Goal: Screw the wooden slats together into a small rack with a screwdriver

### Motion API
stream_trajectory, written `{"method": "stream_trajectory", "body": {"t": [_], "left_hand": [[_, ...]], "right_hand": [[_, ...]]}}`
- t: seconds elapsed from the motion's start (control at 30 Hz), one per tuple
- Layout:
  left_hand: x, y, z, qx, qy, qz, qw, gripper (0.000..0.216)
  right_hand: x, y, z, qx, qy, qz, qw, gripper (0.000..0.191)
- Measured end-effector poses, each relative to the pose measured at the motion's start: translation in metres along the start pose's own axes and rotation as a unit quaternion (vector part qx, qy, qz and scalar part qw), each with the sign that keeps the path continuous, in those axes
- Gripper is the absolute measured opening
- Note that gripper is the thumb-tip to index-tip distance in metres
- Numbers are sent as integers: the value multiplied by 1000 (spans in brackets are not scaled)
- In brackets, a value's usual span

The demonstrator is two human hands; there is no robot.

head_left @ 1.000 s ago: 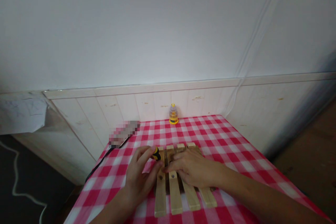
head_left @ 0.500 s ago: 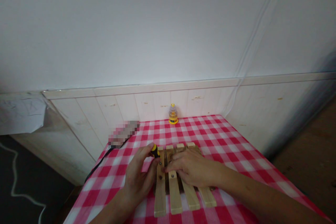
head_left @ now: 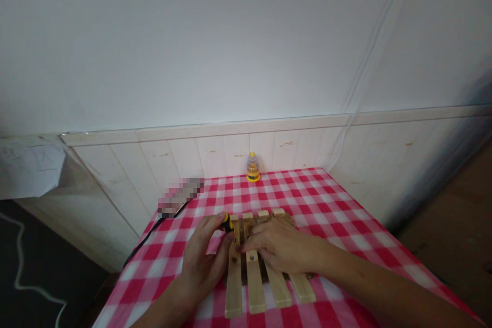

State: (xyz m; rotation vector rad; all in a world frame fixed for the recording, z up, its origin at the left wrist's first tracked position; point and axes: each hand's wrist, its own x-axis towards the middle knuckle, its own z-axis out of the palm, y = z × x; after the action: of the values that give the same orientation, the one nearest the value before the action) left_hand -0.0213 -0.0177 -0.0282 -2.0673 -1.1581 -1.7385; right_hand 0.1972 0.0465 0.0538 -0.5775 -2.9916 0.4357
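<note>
My left hand [head_left: 203,251] is closed, with thumb and fingers around a short yellow-and-black screwdriver handle [head_left: 227,222]. It sits tilted over the leftmost light wooden slat [head_left: 233,292]. Several such slats lie side by side across a darker wooden base [head_left: 245,274], fanning slightly apart toward me. Dark screw heads show on the two left slats, among them a screw [head_left: 251,258] in the second slat. My right hand [head_left: 282,246] rests over the middle and right slats, fingers curled and pressed together near the second one; whatever is between the fingertips is hidden.
A red-and-white checked cloth [head_left: 223,195] covers the table. At its back edge, by the white panelled wall [head_left: 184,156], stands a clear cone-shaped container [head_left: 252,168] with a yellow base. A pixelated object [head_left: 180,197] with a black cable [head_left: 144,241] lies at the left edge.
Both hands, the screwdriver and the slats hold almost the same places. Only a very slight shift of the whole view shows.
</note>
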Motion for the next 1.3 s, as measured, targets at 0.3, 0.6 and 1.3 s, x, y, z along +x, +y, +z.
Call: {"method": "stream_trajectory", "body": {"t": [0.3, 0.6, 1.3], "left_hand": [[-1, -1, 1, -24, 10, -28, 999, 55], [-12, -7, 2, -47, -4, -87, 995, 55], [-10, -4, 0, -5, -6, -54, 999, 53]], "right_hand": [[-1, 4, 3, 2, 8, -4, 1000, 44], [-1, -2, -2, -4, -5, -4, 1000, 45], [-1, -2, -4, -5, -9, 3, 1000, 43]]}}
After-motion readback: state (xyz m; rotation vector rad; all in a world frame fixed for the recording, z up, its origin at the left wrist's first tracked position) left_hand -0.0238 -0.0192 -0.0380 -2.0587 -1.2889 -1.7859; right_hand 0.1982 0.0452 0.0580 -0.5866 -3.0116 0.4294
